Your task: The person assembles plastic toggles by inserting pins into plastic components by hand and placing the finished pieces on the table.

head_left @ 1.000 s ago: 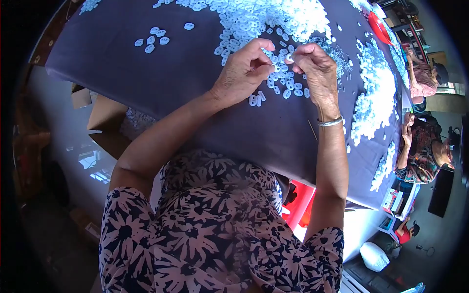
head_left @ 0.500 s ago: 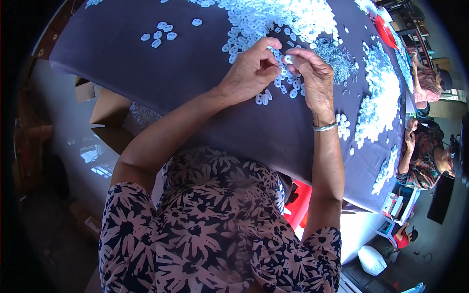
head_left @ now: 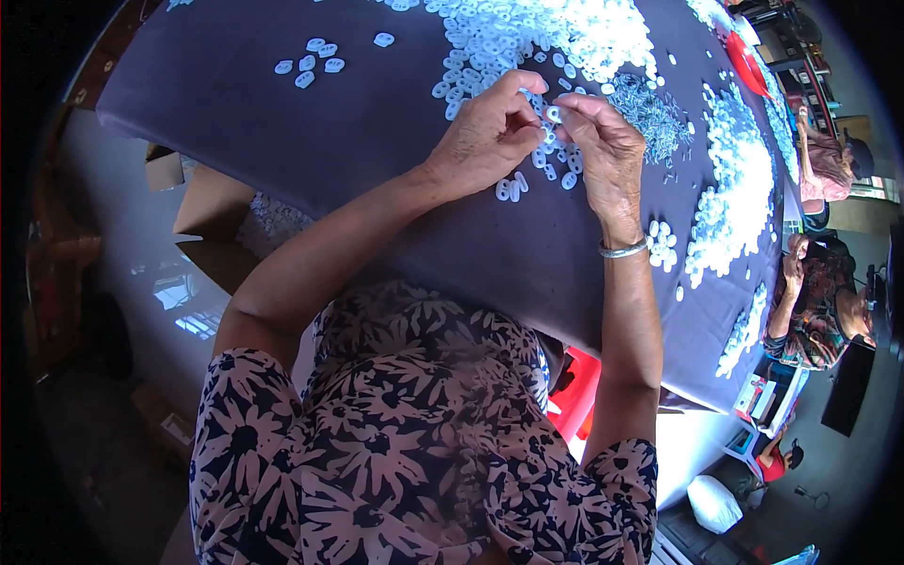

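My right hand (head_left: 614, 155), with a silver bangle at its wrist, pinches a small white oval plastic piece (head_left: 553, 115) between thumb and fingers. Just left of it, my left hand (head_left: 476, 141) has thumb and index fingertips curled together; anything between them is too small or hidden to name. Both hands hover close together over the near edge of a large heap of similar white oval pieces (head_left: 508, 42). A few loose white pieces (head_left: 503, 190) lie below my left fingers. Right beside my right hand spreads a pile of small grey metal parts (head_left: 654, 118).
A dark cloth (head_left: 405, 235) covers the table. Several white pieces (head_left: 306, 64) lie apart at the left, and another heap (head_left: 730, 207) spreads along the right. An open cardboard box (head_left: 215, 215) stands below the left edge. Other people (head_left: 815, 297) sit at the right.
My hands stay in almost the same place. The white piece in my right fingers has shifted very slightly left, and the table scene has slid a little in view.
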Motion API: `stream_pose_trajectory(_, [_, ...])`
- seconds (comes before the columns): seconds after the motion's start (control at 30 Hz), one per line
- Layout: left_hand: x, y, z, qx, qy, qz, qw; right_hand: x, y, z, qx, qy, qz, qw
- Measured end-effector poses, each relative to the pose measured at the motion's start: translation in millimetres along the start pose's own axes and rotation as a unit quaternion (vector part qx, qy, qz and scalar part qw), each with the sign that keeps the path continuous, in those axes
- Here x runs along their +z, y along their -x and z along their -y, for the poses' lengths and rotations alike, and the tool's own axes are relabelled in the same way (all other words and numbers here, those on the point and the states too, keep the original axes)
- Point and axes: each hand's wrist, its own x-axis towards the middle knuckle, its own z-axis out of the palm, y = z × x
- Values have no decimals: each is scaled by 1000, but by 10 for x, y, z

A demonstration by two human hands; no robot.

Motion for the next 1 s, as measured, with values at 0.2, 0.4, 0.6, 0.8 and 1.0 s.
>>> stream_pose_trajectory(0.2, [3, 1, 12, -5, -4, 8, 1000, -10, 1, 11, 9, 10, 5, 1000])
stream_pose_trajectory(0.4, [-9, 4, -18, 3, -17, 9, 1000, 6, 6, -16, 6, -1, 15, 1000])
stream_pose_trajectory(0.6, [-35, 12, -57, -20, -13, 4, 1000, 100, 43, -18, -3, -4, 18, 1000])
stream_pose_trajectory(0.8, [-32, 21, -58, -16, 15, -16, 1000, 66, 51, -97, -33, 3, 35, 999])
stream_pose_trajectory(1.0, [-41, -9, -43, -45, 77, -9, 996, 16, 49, -26, -24, 65, 85, 994])
